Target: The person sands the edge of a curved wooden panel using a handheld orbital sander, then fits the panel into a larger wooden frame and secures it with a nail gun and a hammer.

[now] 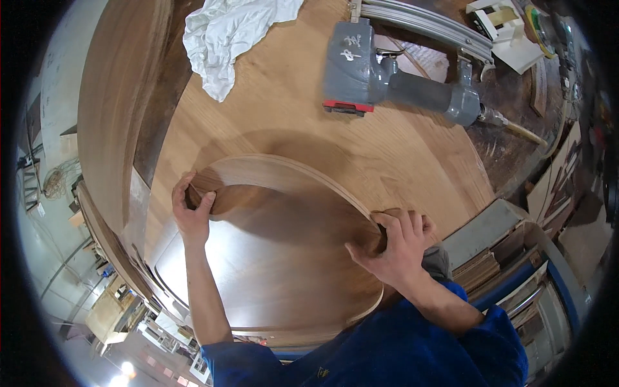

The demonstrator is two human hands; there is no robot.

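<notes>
A thin strip of brown wood veneer [290, 164] is bent into an arc over a glossy curved wooden panel [271, 271]. My left hand [191, 209] pinches the strip's left end between thumb and fingers. My right hand [394, 245] grips the strip's right end, fingers curled over it, at the panel's right edge. Both forearms come up from the lower edge, with blue sleeves pushed up.
A grey pneumatic nail gun [387, 80] with its hose fitting lies on the plywood bench top [277, 109] behind the strip. A crumpled white cloth [225, 35] lies at the back. Curved wooden panels [116, 97] stand at left. Wood offcuts [483, 264] fill a bin at right.
</notes>
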